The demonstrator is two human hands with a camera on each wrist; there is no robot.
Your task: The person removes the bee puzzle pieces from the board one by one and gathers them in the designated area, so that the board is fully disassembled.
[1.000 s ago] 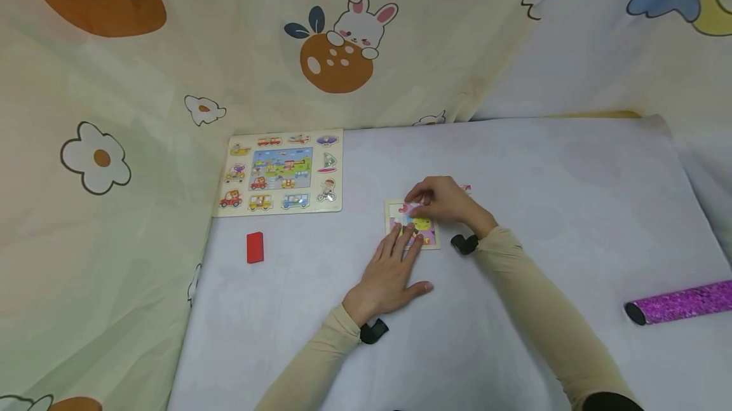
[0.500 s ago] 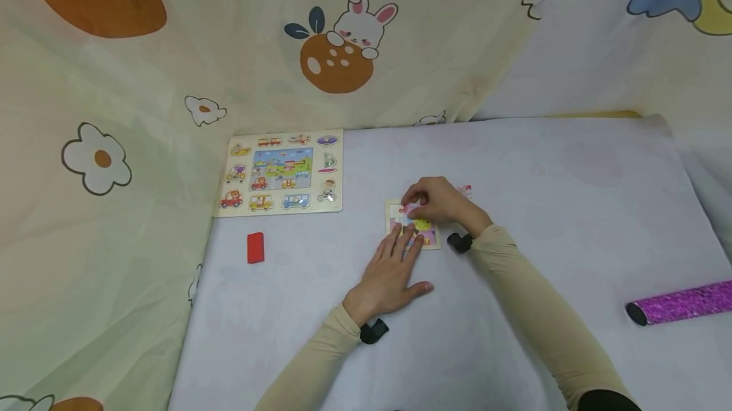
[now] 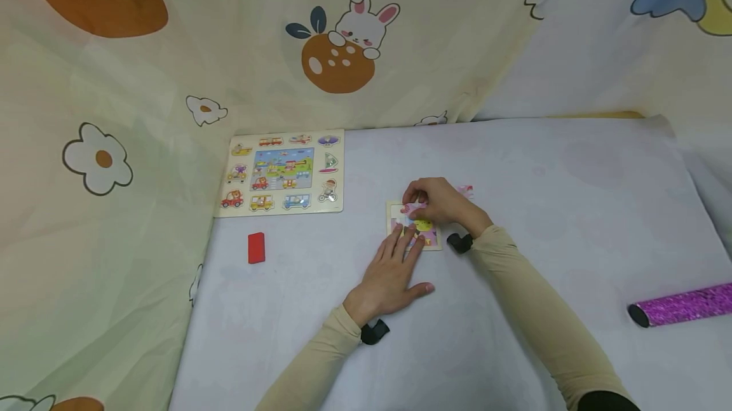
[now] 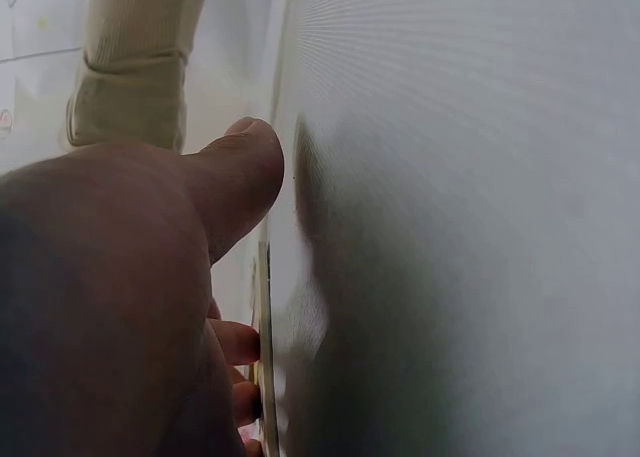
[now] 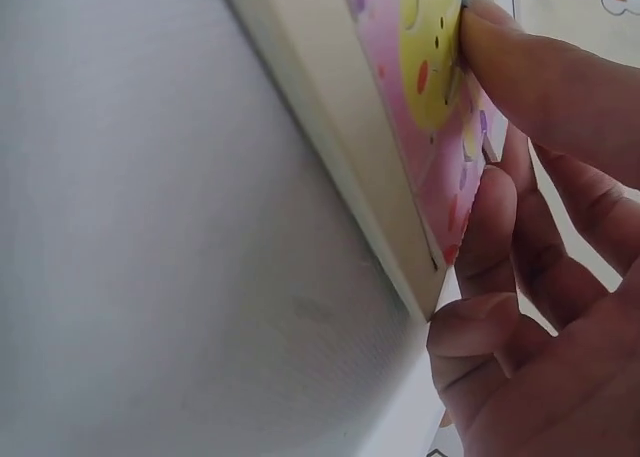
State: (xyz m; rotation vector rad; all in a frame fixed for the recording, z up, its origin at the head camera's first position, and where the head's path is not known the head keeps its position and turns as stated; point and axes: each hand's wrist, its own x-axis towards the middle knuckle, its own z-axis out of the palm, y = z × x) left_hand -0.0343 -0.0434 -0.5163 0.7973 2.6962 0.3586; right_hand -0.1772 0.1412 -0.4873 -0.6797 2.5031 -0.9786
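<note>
A small wooden jigsaw board (image 3: 389,219) with a pale frame lies on the white table, showing a pink and yellow cartoon picture. My left hand (image 3: 384,277) rests its straight fingertips on the lower left part of it, thumb spread out to the side. At the board's upper part, my right hand (image 3: 446,201) pinches a pink puzzle piece (image 3: 413,208) between thumb and curled fingers. The right wrist view has the thumb (image 5: 540,82) pressed near the yellow face and fingers at the frame's corner. Behind the right hand lies another pink and white piece (image 3: 466,191).
A larger vehicle puzzle board (image 3: 337,204) sits at the back left of the table (image 3: 543,176). In front of it lies a red rectangular block (image 3: 256,248). A glittery purple tube (image 3: 686,305) with a black end lies at the right edge.
My right hand has shifted slightly left over the board, uncovering more of the pink and white piece behind it. The left hand has stayed in place.
</note>
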